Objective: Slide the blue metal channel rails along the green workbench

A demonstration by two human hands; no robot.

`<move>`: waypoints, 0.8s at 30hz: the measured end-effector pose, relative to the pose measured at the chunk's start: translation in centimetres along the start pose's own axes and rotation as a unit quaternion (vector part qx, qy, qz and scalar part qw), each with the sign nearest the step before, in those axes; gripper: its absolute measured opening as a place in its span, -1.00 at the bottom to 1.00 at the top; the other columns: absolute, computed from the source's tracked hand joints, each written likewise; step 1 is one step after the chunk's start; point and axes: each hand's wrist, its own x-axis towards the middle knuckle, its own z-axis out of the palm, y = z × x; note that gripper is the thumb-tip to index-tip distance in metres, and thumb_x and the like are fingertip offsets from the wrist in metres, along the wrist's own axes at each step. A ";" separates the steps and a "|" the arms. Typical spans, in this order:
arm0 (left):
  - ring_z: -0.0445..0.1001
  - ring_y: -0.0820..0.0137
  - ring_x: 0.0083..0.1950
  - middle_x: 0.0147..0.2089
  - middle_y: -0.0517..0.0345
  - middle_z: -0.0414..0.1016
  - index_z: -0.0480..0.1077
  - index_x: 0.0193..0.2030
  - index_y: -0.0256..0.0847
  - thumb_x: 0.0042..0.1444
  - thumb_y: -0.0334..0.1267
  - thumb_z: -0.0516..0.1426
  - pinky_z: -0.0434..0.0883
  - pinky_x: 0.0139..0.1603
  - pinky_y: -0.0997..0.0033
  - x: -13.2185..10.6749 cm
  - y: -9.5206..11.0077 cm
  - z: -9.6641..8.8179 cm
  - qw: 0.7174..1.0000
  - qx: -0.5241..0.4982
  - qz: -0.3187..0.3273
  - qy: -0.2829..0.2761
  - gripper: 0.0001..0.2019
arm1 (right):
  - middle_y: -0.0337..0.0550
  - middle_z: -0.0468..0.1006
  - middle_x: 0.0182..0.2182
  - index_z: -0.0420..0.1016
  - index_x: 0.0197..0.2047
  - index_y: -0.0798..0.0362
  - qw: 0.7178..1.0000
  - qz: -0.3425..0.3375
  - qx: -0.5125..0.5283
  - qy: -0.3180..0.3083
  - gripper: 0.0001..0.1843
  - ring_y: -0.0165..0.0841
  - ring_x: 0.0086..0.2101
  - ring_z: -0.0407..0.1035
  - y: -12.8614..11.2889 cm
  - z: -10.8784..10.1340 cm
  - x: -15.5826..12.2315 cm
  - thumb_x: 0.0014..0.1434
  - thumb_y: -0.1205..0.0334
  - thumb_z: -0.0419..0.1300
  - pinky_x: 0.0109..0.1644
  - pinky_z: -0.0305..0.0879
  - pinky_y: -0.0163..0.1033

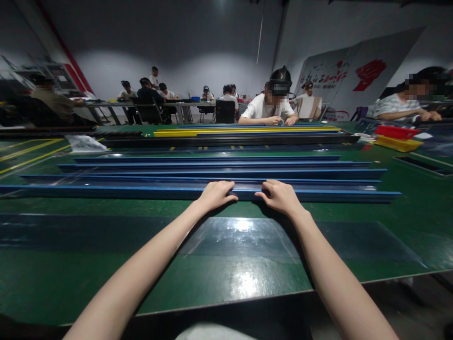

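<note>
A long blue channel strip [141, 192] lies across the green table, nearest to me among several parallel blue strips. My left hand [216, 192] is closed over its front wall, fingers over the top edge and thumb on the near side. A short way to the right, my right hand [280, 194] grips the same wall in the same manner, with curled fingers. Between the two hands a short stretch of the blue wall shows. Below my wrists a clear plastic sheet [88, 229] lies flat along the table.
Behind the blue strips lie a long black strip [230, 140] and a yellow strip [247, 131]. Red [396, 131] and yellow [397, 143] trays stand at right, near a dark phone-like slab [424, 165]. A person [267, 109] works across the table. The table's front edge [226, 304] is close.
</note>
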 end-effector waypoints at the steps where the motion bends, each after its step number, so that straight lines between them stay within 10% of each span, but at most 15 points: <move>1: 0.44 0.32 -0.20 -0.24 0.15 0.48 0.26 -0.28 -0.17 0.07 0.02 0.06 0.23 -0.35 0.47 0.0 0.0 0.0 1.000 0.001 0.000 0.002 -0.72 | -0.14 0.47 -0.40 0.34 -0.44 0.06 1.000 -0.001 -0.002 0.001 -0.67 -0.36 -0.37 0.31 0.0 0.0 0.0 0.14 -0.01 -0.01 -0.44 -0.06 -0.32; 24: 0.44 0.31 -0.19 -0.23 0.14 0.48 0.27 -0.27 -0.16 0.07 0.01 0.07 0.24 -0.34 0.46 0.1 0.1 -0.1 1.000 -0.005 -0.006 -0.004 -0.72 | -0.15 0.47 -0.42 0.38 -0.45 0.05 1.000 0.008 -0.007 -0.008 -0.66 -0.37 -0.41 0.31 0.0 -0.1 0.1 0.14 -0.02 -0.02 -0.45 -0.11 -0.31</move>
